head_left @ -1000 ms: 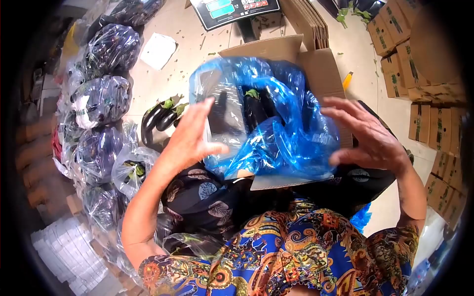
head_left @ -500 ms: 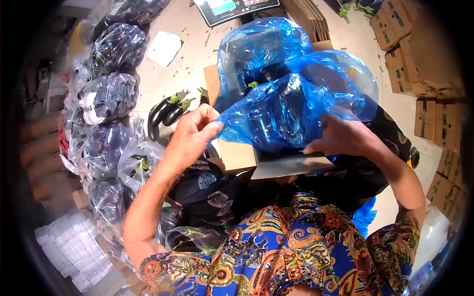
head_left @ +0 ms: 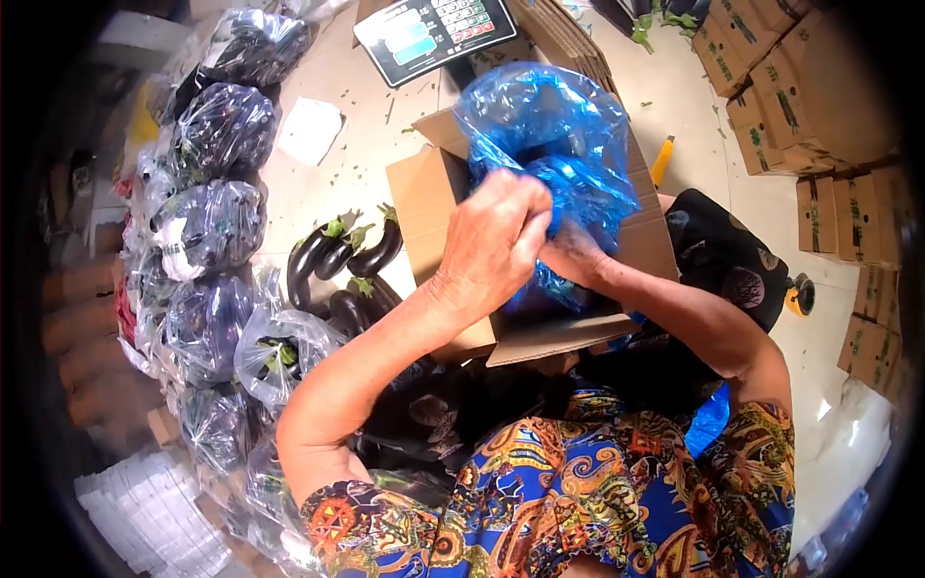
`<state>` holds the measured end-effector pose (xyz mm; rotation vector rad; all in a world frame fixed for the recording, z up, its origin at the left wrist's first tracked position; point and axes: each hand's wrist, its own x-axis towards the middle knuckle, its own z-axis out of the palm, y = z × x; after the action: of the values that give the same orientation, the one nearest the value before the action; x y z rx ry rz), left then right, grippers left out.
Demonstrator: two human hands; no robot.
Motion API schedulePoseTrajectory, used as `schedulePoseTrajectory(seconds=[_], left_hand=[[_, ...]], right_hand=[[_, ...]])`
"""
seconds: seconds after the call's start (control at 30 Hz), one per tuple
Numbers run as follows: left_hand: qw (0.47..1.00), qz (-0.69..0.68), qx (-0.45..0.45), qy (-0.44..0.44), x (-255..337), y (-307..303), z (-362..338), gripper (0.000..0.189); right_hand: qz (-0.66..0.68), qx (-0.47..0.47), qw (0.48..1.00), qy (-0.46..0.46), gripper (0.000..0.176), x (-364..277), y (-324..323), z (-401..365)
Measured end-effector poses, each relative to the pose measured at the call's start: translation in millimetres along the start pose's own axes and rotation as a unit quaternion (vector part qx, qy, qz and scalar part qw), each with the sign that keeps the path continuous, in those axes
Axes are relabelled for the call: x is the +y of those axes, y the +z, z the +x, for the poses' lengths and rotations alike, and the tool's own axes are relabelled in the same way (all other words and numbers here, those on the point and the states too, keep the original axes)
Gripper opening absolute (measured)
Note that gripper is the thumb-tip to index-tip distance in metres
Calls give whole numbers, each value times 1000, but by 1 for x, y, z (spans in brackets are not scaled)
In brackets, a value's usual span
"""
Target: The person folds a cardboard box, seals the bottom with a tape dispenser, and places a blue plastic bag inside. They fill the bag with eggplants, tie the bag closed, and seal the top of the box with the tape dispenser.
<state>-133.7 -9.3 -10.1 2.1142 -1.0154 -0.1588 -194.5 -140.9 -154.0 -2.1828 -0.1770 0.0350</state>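
Observation:
A blue plastic bag point(head_left: 578, 125) lines an open cardboard box point(head_left: 421, 197) between my knees. My left hand point(head_left: 493, 236) is closed in a fist on gathered plastic above the box. Right beside it, my right hand point(head_left: 575, 255) grips the bag too, its fingers partly hidden behind the left. The far part of the bag stands up loosely, and what lies inside is mostly covered by my hands and the plastic. Several loose eggplants point(head_left: 332, 258) rest on the floor left of the box.
A digital scale point(head_left: 434, 39) stands beyond the box. Clear bags of eggplants point(head_left: 214, 231) form a row at left. Cardboard cartons point(head_left: 771, 106) are stacked at right. A white sheet point(head_left: 310, 131) lies on the floor, and a yellow-handled tool point(head_left: 662, 161) is right of the box.
My hands have come together over the box, drawing the spread bag edges inward into a bunch. The eggplants that showed through the blue plastic are now mostly hidden.

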Motion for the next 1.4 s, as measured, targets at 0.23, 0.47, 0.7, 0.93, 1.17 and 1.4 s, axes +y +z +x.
schedulePoseTrajectory(seconds=[0.23,0.47,0.7,0.93,1.17,1.4], left_hand=[[967,194,-18,162,-4,49,58,100],[948,310,-76,6,-75,40,65,11],[928,231,-250,-154,-123,11,-23,16],[915,169,-340,-139,-30,97,-13,21],[978,185,-91,41,-72,167,24,29],[984,14,-136,114,-69,130,-27,55]], right_hand=[[-352,-107,928,-56,51,17,30,-6],[-40,-36,996,73,24,10,3,-3],[-102,-97,982,126,27,31,-34,35],[-137,-85,974,157,25,-4,-56,83],[-336,-259,904,-47,17,-47,-47,89],[-444,-151,883,-16,4,-11,29,85]])
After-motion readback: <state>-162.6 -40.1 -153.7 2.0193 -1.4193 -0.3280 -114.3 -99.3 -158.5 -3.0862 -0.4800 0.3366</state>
